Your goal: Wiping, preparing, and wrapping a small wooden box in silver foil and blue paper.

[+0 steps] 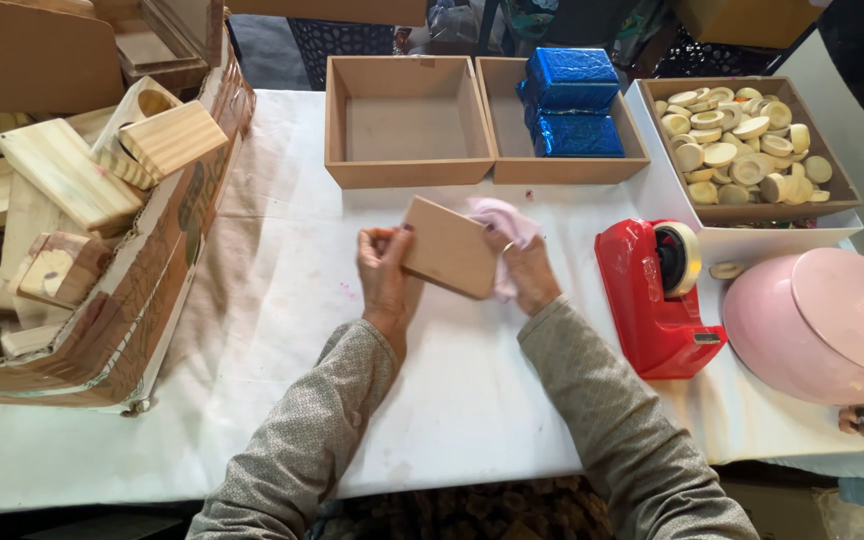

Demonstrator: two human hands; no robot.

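Note:
My left hand (383,272) grips the left edge of a square brown board (449,246), held tilted above the white table cover (282,300). My right hand (526,270) clutches a pale pink cloth (505,222) pressed against the board's right side. Part of the cloth hangs behind the board.
An open brown box (407,172) stands beyond the hands, next to a second box holding blue foil packets (572,100). A box of wooden discs (742,145), a red tape dispenser (657,300) and a pink lidded pot (822,320) sit right. A carton of wood blocks (72,200) fills the left.

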